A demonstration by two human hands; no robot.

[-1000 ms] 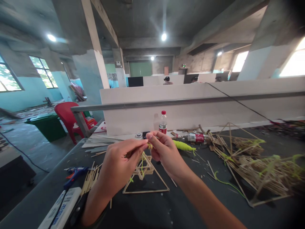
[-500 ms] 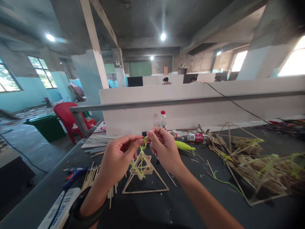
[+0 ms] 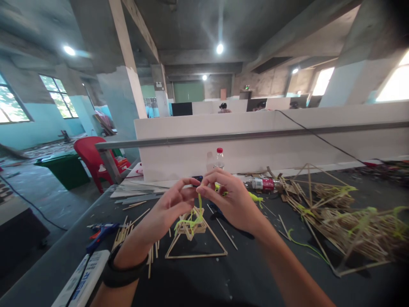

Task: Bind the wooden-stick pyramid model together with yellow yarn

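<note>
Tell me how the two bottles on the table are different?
The clear bottle stands upright by the white wall; the other bottle lies on its side near the stick frames. The standing one shows its red cap and looks nearly empty; the lying one shows a wide red-and-white label. Both are plastic, with red on them.

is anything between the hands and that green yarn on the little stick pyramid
Nothing visible. Both the left hand and right hand already pinch the green yarn right above the stick pyramid; their fingertips meet over its apex.
</note>
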